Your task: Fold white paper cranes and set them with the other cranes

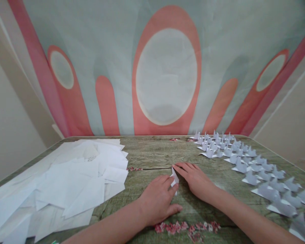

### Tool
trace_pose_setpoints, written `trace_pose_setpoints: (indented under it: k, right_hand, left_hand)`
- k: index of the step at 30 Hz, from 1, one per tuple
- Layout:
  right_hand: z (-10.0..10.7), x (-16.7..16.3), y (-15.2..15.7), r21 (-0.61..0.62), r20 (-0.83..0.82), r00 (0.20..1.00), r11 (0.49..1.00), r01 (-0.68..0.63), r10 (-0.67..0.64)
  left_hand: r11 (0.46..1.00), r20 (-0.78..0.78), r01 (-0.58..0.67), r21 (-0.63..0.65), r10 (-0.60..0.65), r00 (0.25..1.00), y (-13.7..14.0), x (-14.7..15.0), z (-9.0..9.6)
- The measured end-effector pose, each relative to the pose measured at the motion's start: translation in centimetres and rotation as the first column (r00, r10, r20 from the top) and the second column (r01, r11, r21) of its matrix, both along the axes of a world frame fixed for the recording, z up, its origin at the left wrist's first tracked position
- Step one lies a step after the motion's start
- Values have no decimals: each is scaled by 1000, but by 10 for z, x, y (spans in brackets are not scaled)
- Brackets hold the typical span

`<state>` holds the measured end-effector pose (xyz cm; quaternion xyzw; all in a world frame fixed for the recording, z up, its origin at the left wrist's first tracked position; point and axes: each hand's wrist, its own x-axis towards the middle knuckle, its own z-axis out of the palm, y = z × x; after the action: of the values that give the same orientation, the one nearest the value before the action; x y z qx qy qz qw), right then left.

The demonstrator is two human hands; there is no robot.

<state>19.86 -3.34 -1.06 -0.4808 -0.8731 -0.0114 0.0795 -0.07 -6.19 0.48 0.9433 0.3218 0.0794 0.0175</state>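
A small, narrow piece of folded white paper (175, 178) lies near the middle of the table, between my two hands. My left hand (159, 200) has its fingers closed over the left side of the paper, with the thumb stretched out on the tabletop. At the paper's far, pointed end, my right hand (193, 177) pinches or presses the tip with its fingertips. Its thumb is mostly hidden. Fingers cover part of the folds.
Loose white paper sheets (73, 183) spread in an overlapping pile on the left. Several rows of folded paper birds (250, 177) stand on the right, close to my right forearm. Behind the wood-patterned table (152, 152) hangs a printed backdrop (167, 78).
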Motion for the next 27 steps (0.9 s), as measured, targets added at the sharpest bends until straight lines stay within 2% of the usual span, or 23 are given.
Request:
trace_pose_setpoints:
  k: [7, 13, 17, 21, 23, 27]
  right_hand:
    - [11, 1, -21, -41, -19, 995, 995, -96, 95]
    - [10, -12, -30, -28, 55, 994, 995, -93, 94]
    - [9, -13, -30, -14, 71, 994, 996, -87, 88]
    - [6, -14, -30, 12, 86, 991, 995, -99, 98]
    - [4, -14, -30, 26, 85, 991, 994, -106, 104]
    - [2, -14, -31, 60, 76, 991, 992, -111, 106]
  left_hand:
    - [999, -6, 11, -34, -11, 1000, 0, 0, 2]
    - [996, 13, 37, -78, -36, 999, -1, -5, 7]
    - [983, 104, 90, -158, -74, 992, 11, -8, 9]
    - [966, 290, -143, -215, 203, 935, 26, -12, -1]
    - [961, 326, -170, -220, 236, 915, 29, -12, -6]
    - [962, 360, -114, -247, 200, 911, 27, -11, -11]
